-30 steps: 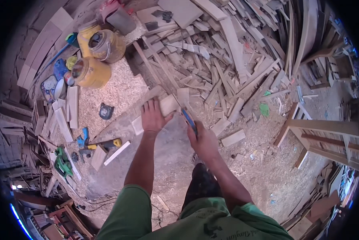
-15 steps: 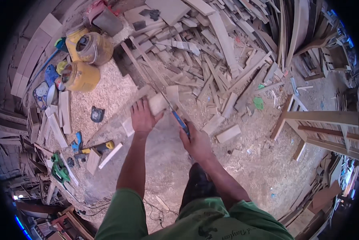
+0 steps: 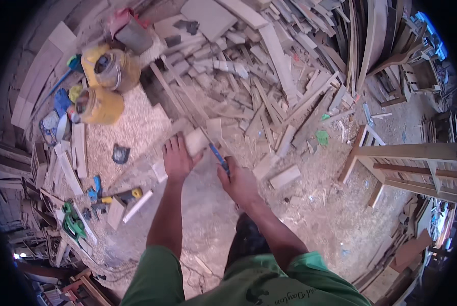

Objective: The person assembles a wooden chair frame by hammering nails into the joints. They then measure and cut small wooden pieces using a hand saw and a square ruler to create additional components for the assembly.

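Note:
My left hand (image 3: 177,158) lies flat with its fingers spread, pressing on a pale piece of board (image 3: 194,142) near the floor. My right hand (image 3: 237,181) is closed around the handle of a blue-handled saw (image 3: 218,155). Its thin blade, seen nearly edge-on, points away and to the left and meets the right side of the board. Where exactly the teeth sit on the wood is too small to tell. Just beyond the board lies another short offcut (image 3: 214,129). A separate wood block (image 3: 285,176) rests on the floor to the right of my right hand.
Yellow tubs (image 3: 102,105) stand at the far left beside sawdust. A green power tool (image 3: 73,222) and a yellow-handled saw (image 3: 128,195) lie at the left. Heaped wood scraps (image 3: 238,97) fill the far side. A wooden frame (image 3: 401,152) stands at the right.
The whole view has shifted slightly. My right hand and the saw have drawn back a little toward me along the board's edge. My left hand stays on the board.

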`<control>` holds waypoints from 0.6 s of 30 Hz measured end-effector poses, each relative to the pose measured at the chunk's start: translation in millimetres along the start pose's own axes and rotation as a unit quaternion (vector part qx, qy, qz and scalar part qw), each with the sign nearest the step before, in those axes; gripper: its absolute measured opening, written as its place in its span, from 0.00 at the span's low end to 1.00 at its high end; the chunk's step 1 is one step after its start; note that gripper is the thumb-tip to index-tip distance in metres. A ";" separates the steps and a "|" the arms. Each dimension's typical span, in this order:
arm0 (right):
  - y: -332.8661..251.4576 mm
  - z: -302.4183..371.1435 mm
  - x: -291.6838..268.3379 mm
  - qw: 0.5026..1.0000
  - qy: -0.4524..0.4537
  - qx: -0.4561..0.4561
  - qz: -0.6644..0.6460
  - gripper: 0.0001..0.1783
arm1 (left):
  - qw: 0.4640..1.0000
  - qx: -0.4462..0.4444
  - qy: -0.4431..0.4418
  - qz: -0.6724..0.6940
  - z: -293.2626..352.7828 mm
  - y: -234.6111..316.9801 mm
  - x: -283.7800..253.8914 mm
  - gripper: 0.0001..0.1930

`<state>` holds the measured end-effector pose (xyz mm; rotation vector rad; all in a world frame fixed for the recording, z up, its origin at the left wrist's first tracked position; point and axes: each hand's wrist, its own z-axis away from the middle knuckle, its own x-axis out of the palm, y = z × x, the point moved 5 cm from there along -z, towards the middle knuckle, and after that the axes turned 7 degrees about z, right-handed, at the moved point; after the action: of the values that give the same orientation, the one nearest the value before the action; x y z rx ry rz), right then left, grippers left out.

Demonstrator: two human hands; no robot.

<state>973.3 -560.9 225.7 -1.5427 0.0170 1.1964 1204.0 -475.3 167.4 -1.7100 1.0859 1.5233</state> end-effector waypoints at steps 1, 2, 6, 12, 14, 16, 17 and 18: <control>-2.0 2.5 -6.4 0.999 0.024 -0.022 -0.017 0.22 | 1.000 -0.006 -0.001 -0.002 -1.5 -8.2 0.2 0.56; 3.2 36.9 -19.9 1.000 -0.017 0.007 0.017 0.21 | 1.000 -0.012 -0.003 -0.003 1.4 -13.2 0.2 0.56; 24.0 152.4 -80.8 0.993 -0.084 0.085 -0.006 0.22 | 0.999 -0.032 -0.016 -0.001 3.5 -13.2 0.0 0.58; -13.5 -6.3 -8.3 0.998 -0.024 0.036 0.050 0.20 | 0.999 -0.018 -0.004 0.032 -7.9 -2.3 -0.3 0.58; -27.9 -36.6 -2.6 0.996 -0.027 0.018 0.078 0.21 | 0.998 0.018 0.061 0.018 -6.8 -9.4 2.3 0.59; -33.5 -29.8 -8.1 0.997 -0.045 0.019 0.054 0.22 | 0.999 -0.005 0.046 0.015 -11.3 -22.9 6.1 0.58; -27.7 15.3 -24.9 0.994 -0.060 0.024 0.084 0.21 | 1.000 -0.022 0.017 0.011 5.4 -16.8 3.8 0.58; -25.3 40.9 -45.8 0.996 -0.065 0.021 0.063 0.20 | 0.999 -0.032 0.004 0.000 1.2 -18.1 -1.8 0.57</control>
<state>938.9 -546.8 280.7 -1.4410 0.0543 1.3855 1219.2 -465.1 167.5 -1.7592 1.0513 1.5684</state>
